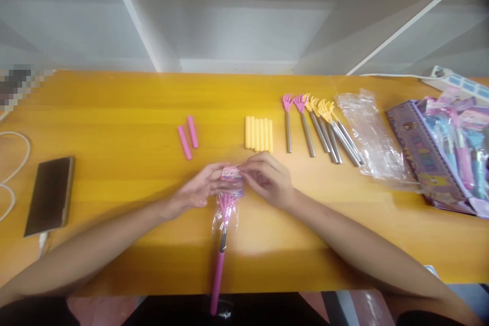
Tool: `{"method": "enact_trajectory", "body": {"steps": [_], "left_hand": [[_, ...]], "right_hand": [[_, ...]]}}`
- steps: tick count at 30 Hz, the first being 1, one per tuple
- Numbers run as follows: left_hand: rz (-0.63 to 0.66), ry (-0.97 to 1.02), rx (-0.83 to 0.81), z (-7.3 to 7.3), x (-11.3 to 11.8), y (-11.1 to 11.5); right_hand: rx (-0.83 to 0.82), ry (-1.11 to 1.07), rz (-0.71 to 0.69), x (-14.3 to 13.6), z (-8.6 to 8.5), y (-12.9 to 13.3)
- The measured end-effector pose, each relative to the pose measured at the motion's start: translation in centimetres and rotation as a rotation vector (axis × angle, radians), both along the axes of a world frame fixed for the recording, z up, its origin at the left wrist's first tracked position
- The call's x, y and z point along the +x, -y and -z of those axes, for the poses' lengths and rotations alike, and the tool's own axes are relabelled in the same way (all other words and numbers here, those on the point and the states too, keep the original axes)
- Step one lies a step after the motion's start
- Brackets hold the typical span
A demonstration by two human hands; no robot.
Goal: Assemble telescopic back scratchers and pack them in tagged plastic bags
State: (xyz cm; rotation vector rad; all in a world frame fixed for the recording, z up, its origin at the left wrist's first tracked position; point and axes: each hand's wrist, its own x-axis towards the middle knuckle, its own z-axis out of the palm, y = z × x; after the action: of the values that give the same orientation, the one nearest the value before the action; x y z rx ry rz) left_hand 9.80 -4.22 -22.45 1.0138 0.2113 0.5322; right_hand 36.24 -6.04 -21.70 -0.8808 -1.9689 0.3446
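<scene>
A pink back scratcher [217, 280] with a metal shaft lies at the table's front edge, its handle reaching past the edge towards me. A clear plastic bag [235, 216] covers its claw end. The bag's printed pink header card [231, 173] is between my two hands. My left hand [198, 187] grips the card's left side, fingers stretched behind it and thumb below. At the card's right side my right hand [269, 179] pinches with curled fingers; its fingertips are partly hidden.
Beyond my hands lie two pink handle tubes [188, 137] and several yellow tubes [259, 133]. Several metal-shafted scratchers [324, 127] are right of them, beside clear bags [376, 135]. A purple display box [424, 153] holds packed scratchers. A phone [50, 196] charges at left.
</scene>
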Motion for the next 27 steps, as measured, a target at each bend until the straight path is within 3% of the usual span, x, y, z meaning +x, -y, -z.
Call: {"method": "enact_trajectory", "body": {"steps": [3,8,12,16,27], "left_hand": [[-0.01,0.012,-0.004,0.07,0.06,0.0],[-0.01,0.021,-0.016,-0.17,0.21,-0.03],[-0.014,0.012,-0.02,-0.13,0.06,0.02],[-0.011,-0.013,-0.015,0.15,-0.22,0.05],[-0.032,-0.036,-0.026,-0.76,-0.12,0.12]], "right_hand": [[0.003,-0.019,0.004,-0.15,-0.16,0.16],[-0.003,-0.105,0.129,-0.33,-0.26,0.33],[-0.045,-0.036,-0.02,-0.1,-0.02,0.07],[0.018,0.053,-0.123,0.19,0.34,-0.1],[0.034,0.104,-0.148,0.19,0.03,-0.1]]}}
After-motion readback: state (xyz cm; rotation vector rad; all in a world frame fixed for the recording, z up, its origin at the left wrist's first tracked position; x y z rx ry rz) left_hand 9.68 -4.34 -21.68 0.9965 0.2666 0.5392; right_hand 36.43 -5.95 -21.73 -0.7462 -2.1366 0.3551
